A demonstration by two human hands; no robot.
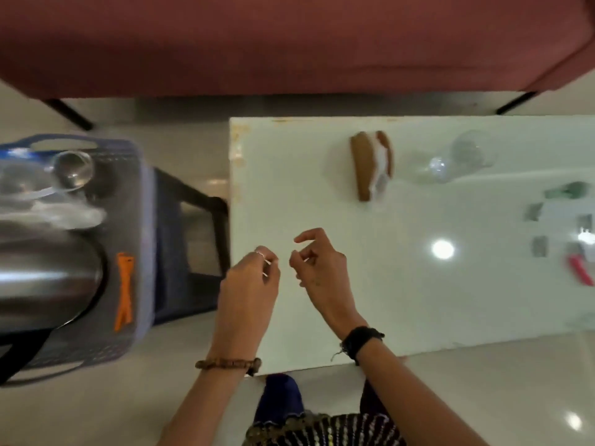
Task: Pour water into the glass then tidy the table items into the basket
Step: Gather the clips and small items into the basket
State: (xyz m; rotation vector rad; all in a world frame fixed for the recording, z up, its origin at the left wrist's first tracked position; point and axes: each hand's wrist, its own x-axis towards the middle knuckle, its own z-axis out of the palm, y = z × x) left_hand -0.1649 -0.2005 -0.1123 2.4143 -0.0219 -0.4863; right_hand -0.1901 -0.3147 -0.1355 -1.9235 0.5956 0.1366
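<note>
1. The basket (141, 201), a blue-grey perforated plastic tub with a slotted handle at its far rim, sits on a dark stool left of the surface (418, 300).
2. Inside it, a clear glass (71, 170) stands at the far end, its mouth facing up; a steel jug (48, 275) fills the near part, blurred.
3. An orange peg (125, 291) lies at the basket's right wall, its long axis running near to far.
4. The left hand (249, 278) hangs over the surface's near left edge, its grip loosely curled and holding nothing.
5. The right hand (317, 268) is just beside it, fingers half bent, also holding nothing.
6. A brown holder (360, 165) lies further away, long axis near to far.
</note>
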